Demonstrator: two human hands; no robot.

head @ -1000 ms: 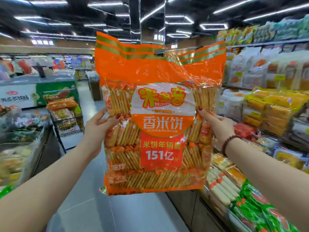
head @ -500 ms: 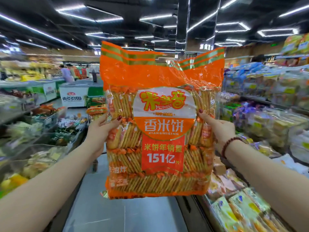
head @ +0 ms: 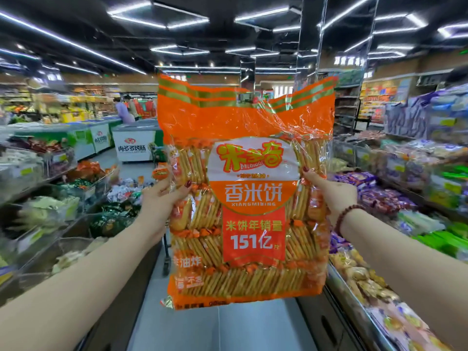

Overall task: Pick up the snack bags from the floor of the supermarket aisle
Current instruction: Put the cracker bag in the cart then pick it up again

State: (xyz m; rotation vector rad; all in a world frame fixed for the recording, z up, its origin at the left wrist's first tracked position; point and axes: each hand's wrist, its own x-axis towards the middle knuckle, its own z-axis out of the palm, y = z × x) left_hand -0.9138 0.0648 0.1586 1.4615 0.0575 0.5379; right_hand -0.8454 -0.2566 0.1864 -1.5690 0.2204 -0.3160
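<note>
A large orange snack bag [head: 249, 191] of rice crackers hangs upright at arm's length in front of me, filling the centre of the view. My left hand [head: 162, 198] grips its left edge at mid height, thumb on the front. My right hand [head: 329, 191] grips the right edge at the same height, with a dark bead bracelet on the wrist. The bag's lower edge is well above the grey aisle floor [head: 215, 328]. No other snack bag on the floor is visible; the bag hides the aisle behind it.
Open bins of packaged goods [head: 50, 214] line the left side. Shelves of snack packs [head: 395, 198] run along the right. White chest freezers [head: 134, 145] stand at the aisle's far end, with people behind them. A trolley wheel shows under the bag's left edge.
The view has turned left down the aisle: the right shelves slid away to the right and the left bins came into sight. Both hands keep the same grip on the bag.
</note>
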